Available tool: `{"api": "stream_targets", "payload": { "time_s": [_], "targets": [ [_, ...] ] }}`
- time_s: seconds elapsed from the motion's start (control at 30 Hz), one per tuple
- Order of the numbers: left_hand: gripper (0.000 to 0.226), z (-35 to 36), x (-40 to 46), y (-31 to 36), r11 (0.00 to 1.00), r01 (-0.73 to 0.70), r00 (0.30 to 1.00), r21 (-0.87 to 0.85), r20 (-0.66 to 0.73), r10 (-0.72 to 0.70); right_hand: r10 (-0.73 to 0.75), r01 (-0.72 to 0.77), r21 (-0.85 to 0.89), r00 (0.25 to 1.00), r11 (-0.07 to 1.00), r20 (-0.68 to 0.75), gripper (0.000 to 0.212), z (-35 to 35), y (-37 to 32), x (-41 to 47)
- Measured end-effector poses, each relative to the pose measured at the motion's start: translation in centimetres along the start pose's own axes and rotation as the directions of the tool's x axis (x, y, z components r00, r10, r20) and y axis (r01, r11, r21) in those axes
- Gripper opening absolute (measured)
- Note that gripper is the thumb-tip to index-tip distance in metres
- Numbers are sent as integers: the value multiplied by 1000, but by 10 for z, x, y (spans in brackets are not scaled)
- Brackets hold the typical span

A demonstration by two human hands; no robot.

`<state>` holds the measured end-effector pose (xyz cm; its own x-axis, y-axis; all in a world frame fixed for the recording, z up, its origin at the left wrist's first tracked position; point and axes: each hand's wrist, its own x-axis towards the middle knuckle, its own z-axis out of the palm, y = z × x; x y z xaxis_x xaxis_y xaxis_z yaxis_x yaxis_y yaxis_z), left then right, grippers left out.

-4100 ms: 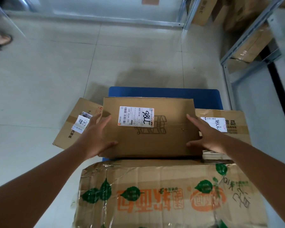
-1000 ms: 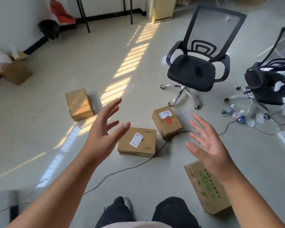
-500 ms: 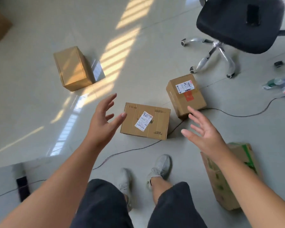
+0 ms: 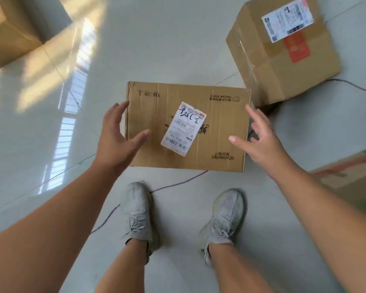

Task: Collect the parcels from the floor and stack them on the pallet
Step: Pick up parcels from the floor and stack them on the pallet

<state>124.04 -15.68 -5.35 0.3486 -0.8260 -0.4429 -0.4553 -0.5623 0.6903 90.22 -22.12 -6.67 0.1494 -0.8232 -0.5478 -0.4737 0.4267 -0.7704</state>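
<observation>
A flat brown parcel (image 4: 218, 127) with a white shipping label lies on the floor just beyond my feet. My left hand (image 4: 116, 136) hovers at its left edge, fingers spread, thumb over the top face. At the parcel's right edge, my right hand (image 4: 260, 136) is spread the same way. Neither hand grips it. A taller parcel (image 4: 283, 60) with a white label and red sticker stands at the upper right. Another plain parcel (image 4: 6, 34) sits at the upper left. The pallet is out of view.
A box with green and red print (image 4: 355, 182) lies at the right edge. A thin cable (image 4: 178, 182) runs across the pale tiled floor under the flat parcel and past my grey shoes (image 4: 135, 210). Sunlight stripes fall on the floor at left.
I have bent down closer to the flat parcel. Both open hands have dropped from in front of me to either side of it.
</observation>
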Motion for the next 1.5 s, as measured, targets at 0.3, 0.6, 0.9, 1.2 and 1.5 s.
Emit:
{"api": "stream_targets", "payload": {
  "time_s": [0.3,0.6,0.9,1.2,1.5],
  "targets": [
    [108,24,25,-43,1000,11,996,-8,89,-10,-50,55,69,997,996,-62,97,29,53,17],
    [107,1,17,61,989,-145,982,-2,125,145,-80,102,93,973,991,-217,100,-38,-3,-40],
    [108,-23,-40,250,920,-389,907,41,196,374,-57,108,112,922,988,-382,100,-175,-98,-147],
    [102,-61,-147,488,788,-616,761,-29,236,604,-121,146,-14,760,989,-639,99,-309,-230,-334],
    [106,-87,-247,650,528,-792,392,-306,409,824,-142,109,-107,399,988,-906,90,-335,-330,-528]
  ]
}}
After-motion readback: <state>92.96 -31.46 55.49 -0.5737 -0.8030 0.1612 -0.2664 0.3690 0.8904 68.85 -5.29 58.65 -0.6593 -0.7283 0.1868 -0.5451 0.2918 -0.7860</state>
